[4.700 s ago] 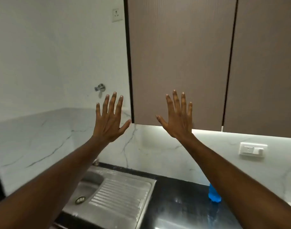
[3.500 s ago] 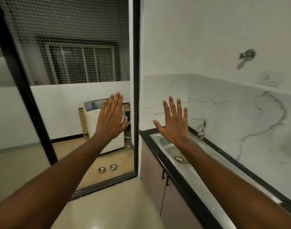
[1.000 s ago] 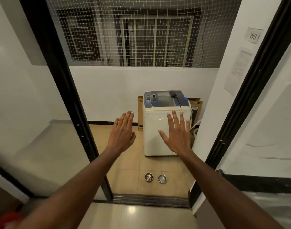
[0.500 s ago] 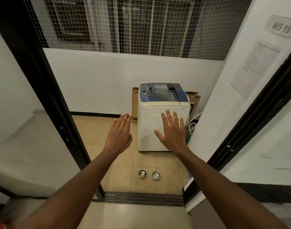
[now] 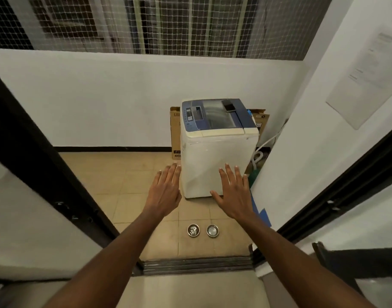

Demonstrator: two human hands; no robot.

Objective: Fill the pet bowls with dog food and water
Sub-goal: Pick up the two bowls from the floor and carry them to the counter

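Two small steel pet bowls sit side by side on the tan tiled balcony floor, just past the door sill. The left bowl has some pale bits in it; the right bowl looks bare inside. My left hand and my right hand are held out in front of me, palms down, fingers spread, holding nothing. Both hands hover well above the bowls, one to each side. No dog food or water container is in view.
A white top-loading washing machine stands behind the bowls, with a cardboard box behind it. Black sliding door frames flank the doorway, and a ridged door sill crosses the floor. Something blue lies by the right frame.
I have turned from the kitchen sink and walked toward the balcony doorway. The bowls and washing machine now appear nearer and lower in view. My hands stay outstretched and spread.
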